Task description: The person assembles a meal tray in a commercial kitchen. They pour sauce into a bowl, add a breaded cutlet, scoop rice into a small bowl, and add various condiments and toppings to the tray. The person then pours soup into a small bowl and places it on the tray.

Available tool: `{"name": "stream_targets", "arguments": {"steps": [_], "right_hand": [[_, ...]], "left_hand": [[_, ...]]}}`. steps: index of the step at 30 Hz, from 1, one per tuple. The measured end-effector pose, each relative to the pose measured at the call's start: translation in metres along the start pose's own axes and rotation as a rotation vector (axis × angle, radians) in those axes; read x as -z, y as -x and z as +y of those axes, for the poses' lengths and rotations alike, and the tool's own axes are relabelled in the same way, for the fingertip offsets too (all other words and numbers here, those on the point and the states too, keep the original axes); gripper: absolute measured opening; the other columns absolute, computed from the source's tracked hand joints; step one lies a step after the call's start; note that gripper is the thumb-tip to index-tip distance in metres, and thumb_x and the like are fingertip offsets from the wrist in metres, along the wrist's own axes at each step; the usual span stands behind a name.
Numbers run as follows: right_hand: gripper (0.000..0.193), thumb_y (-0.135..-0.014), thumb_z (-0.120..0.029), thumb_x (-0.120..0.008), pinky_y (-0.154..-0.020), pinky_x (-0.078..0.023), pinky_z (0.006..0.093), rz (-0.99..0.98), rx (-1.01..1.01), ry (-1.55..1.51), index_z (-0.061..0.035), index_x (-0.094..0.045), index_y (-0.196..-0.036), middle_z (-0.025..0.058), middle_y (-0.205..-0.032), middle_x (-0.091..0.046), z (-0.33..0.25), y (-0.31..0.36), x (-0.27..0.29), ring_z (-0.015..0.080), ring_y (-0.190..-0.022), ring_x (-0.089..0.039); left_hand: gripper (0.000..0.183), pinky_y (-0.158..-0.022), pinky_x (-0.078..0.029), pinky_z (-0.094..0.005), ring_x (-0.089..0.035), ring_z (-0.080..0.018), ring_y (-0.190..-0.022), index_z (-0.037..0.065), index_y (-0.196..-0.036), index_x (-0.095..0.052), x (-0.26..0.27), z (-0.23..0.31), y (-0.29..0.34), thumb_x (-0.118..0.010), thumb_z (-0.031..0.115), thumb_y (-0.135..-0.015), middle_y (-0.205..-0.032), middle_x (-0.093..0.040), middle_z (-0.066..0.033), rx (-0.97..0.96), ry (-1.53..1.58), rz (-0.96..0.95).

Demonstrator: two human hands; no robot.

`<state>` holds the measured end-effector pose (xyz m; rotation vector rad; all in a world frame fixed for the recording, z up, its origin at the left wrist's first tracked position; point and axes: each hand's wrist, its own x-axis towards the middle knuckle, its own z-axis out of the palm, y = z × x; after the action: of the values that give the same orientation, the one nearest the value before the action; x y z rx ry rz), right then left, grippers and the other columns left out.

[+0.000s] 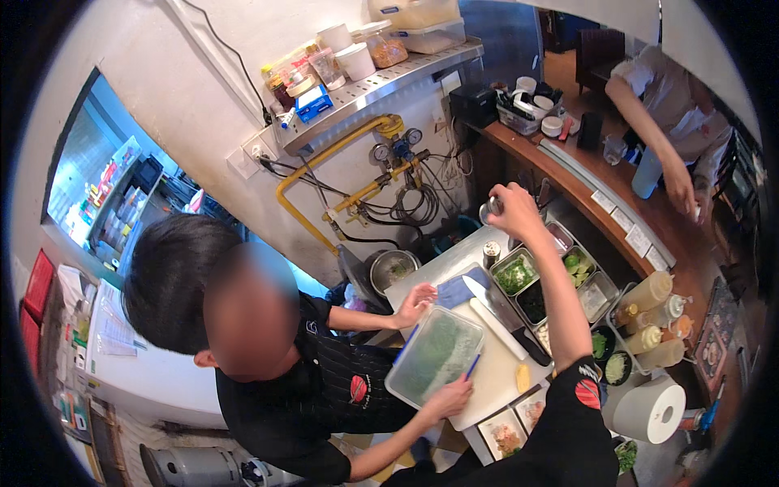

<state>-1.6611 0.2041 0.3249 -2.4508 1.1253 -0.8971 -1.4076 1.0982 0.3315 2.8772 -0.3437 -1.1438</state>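
Right hand [519, 213] raised over far end of worktop [434, 264], fingers wrapped round small shaker [490, 212] jutting left (long axis unclear); left hand out of view.

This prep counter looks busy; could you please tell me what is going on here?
The wearer's right hand holds a small round container near the far end of the counter. At left, a co-worker's hand grips a translucent tub with something green inside. A black-handled knife lies near the food pans.
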Motion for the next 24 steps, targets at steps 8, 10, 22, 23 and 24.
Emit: {"name": "stream_targets", "arguments": {"steps": [8, 10, 22, 23, 24], "right_hand": [[0.086, -0.059, -0.024, -0.073, -0.092, -0.050, 0.0297, 0.210, 0.006, -0.492, -0.0010, -0.050, -0.138, 0.0066, -0.104, -0.064, -0.161, 0.234, 0.234, 0.0154, -0.098, -0.063], [0.104, -0.066, -0.054, -0.080, -0.091, -0.049, 0.0296, 0.333, -0.120, -0.466, 0.0061, -0.045, -0.142, 0.0099, -0.108, -0.064, -0.190, 0.308, 0.250, 0.0169, -0.101, -0.063], [0.073, -0.087, -0.022, -0.076, -0.097, -0.053, 0.0452, 0.877, -0.082, -0.800, 0.0038, -0.036, -0.142, 0.0226, -0.124, -0.057, -0.462, 0.593, 0.228, 0.0334, -0.117, -0.060], [0.070, -0.090, -0.017, -0.073, -0.100, -0.052, 0.0493, 0.699, 0.010, -0.741, 0.0035, -0.033, -0.143, 0.0250, -0.126, -0.056, -0.481, 0.594, 0.229, 0.0367, -0.121, -0.059], [0.069, -0.090, -0.016, -0.073, -0.097, -0.051, 0.0485, 0.586, 0.033, -0.705, 0.0032, -0.033, -0.143, 0.0248, -0.124, -0.056, -0.513, 0.580, 0.225, 0.0357, -0.118, -0.059]], "left_hand": [[0.016, -0.063, -0.053, -0.0343, -0.068, -0.0181, -0.064, -0.002, -0.090, -0.073, 0.147, -0.027, -0.190, -0.069, 0.014, -0.090, -0.069, -0.071, -0.0133, -0.477, 0.085, 0.595], [0.018, -0.064, -0.052, -0.0345, -0.068, -0.0197, -0.064, -0.002, -0.094, -0.072, 0.206, 0.025, -0.216, -0.069, 0.016, -0.092, -0.071, -0.071, -0.0125, -0.671, 0.119, 0.647], [0.025, -0.065, -0.051, -0.0265, -0.066, -0.0095, -0.069, 0.004, -0.097, -0.072, 0.462, 0.429, -0.229, -0.064, 0.028, -0.099, -0.077, -0.072, -0.0037, -1.648, 0.322, 0.530], [0.028, -0.066, -0.053, -0.0277, -0.065, -0.0102, -0.066, 0.004, -0.092, -0.072, 0.485, 0.466, -0.233, -0.066, 0.031, -0.098, -0.076, -0.071, -0.0042, -1.685, 0.265, 0.556], [0.029, -0.068, -0.053, -0.0273, -0.067, -0.0095, -0.073, 0.003, -0.105, -0.074, 0.476, 0.506, -0.217, -0.067, 0.030, -0.097, -0.083, -0.074, -0.0062, -1.629, 0.114, 0.643]]}}
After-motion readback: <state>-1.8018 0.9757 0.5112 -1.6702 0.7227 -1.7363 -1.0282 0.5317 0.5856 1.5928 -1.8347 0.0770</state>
